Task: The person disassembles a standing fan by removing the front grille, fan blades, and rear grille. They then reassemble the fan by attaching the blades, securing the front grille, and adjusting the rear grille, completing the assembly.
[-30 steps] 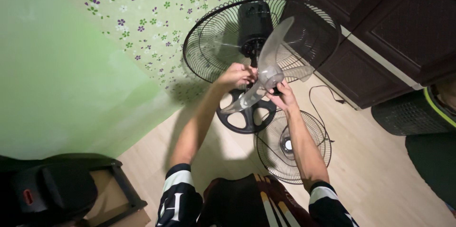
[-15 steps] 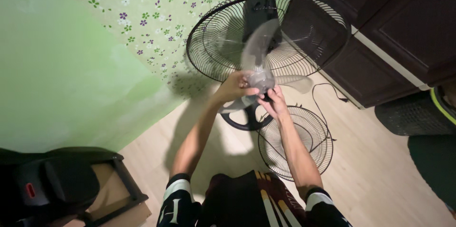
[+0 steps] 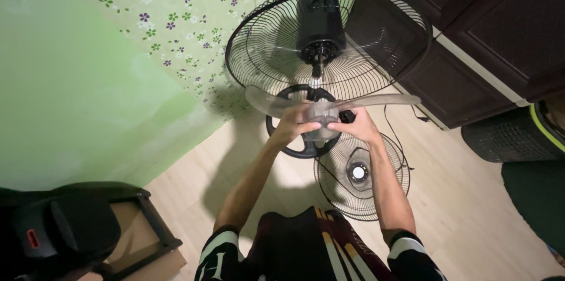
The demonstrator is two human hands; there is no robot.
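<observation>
- Between both hands, near the middle of the scene, the clear fan blade point(image 3: 321, 110) now lies flatter — a second ago it stood tilted up against the rear grille point(image 3: 265, 51).
- Left hand point(image 3: 296, 122) fingers wrap its hub.
- Right hand point(image 3: 358, 127) grips the hub's right side.
- Front grille point(image 3: 385, 190) lies on the floor — black round base point(image 3: 288, 143) just left of it.

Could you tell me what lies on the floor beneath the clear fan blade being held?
Beneath the clear fan blade, the black round fan base and the detached front grille lie on the wooden floor. Both hands cover part of the base.
</observation>
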